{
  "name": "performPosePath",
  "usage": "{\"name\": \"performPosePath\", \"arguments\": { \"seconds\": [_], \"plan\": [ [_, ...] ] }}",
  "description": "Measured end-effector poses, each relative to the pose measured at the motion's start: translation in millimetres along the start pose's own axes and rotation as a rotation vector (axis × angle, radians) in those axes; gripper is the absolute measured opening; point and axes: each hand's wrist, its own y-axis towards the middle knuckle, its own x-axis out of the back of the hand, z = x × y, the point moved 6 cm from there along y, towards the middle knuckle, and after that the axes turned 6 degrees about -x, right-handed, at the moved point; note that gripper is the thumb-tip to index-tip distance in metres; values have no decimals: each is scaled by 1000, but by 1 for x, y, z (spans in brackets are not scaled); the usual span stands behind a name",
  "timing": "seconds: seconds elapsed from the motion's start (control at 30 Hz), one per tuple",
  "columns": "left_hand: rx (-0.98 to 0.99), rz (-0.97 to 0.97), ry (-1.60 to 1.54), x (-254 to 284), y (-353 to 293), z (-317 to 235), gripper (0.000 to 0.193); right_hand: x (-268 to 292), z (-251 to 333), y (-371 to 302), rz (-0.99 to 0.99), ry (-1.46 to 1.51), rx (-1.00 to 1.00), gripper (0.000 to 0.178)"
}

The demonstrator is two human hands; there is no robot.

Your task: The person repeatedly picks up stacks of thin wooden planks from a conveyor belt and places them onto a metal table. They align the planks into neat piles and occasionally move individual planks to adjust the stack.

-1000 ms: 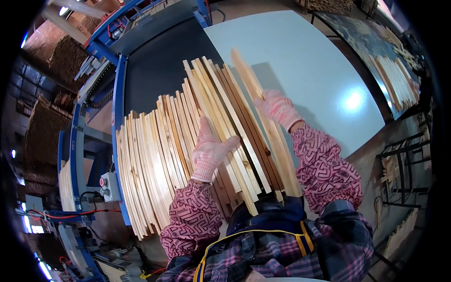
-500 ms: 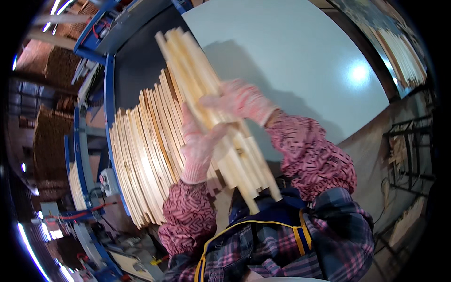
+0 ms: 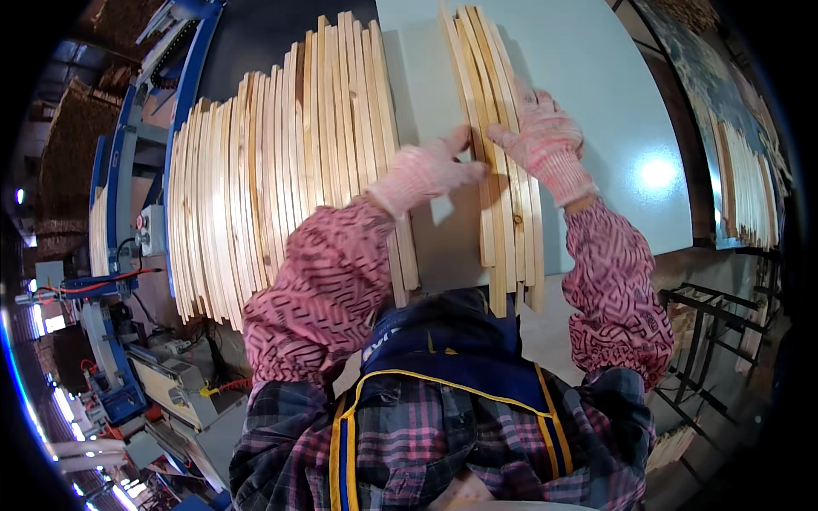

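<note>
A narrow bunch of several pale wooden strips (image 3: 492,102) lies lengthwise on a light grey tabletop (image 3: 590,94), its near ends reaching past the edge toward my apron. My left hand (image 3: 430,175), in a pink-and-white knit glove, is at the bunch's left side with thumb and fingers apart, the fingertips close to or touching the strips. Against the right side is my gloved right hand (image 3: 545,136), thumb over the top and fingers stretched out along the wood. To the left, a wide row of wooden strips (image 3: 281,162) lies side by side with uneven ends.
A blue machine frame (image 3: 189,72) with a grey control box (image 3: 152,232) stands along the left. Over at the right, more strips (image 3: 740,175) lie on another surface, near a black metal rack (image 3: 711,328). A dark panel (image 3: 256,38) lies beyond the row.
The bunch, held tilted between both hands before, is now down on the tabletop to the right of the row. Both hands moved right with it, and a gap now separates it from the row.
</note>
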Motion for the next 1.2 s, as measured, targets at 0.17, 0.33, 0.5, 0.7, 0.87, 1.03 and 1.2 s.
{"name": "performPosePath", "arguments": {
  "seconds": [0.17,0.33,0.5,0.7,0.87,1.03,1.2],
  "plan": [
    [-247,-457,-405,83,-85,37,68,3,60,-96,645,309,433,85],
    [-269,-663,-640,126,-190,126,57,-73,111,-171,646,-168,321,99],
    [-163,-800,-547,117,-260,184,49,-83,48,-197,565,26,377,93],
    [-21,-1401,252,229,-328,298,52,-162,42,-145,739,1291,-119,77],
    [489,-1203,1081,308,-324,365,65,-242,-34,-36,350,658,-323,59],
    [655,-1075,1210,308,-287,377,64,-170,-49,-100,414,1105,-285,59],
    [496,-1117,1135,310,-300,365,61,-108,-40,-145,58,-5,-282,57]
  ]
}}
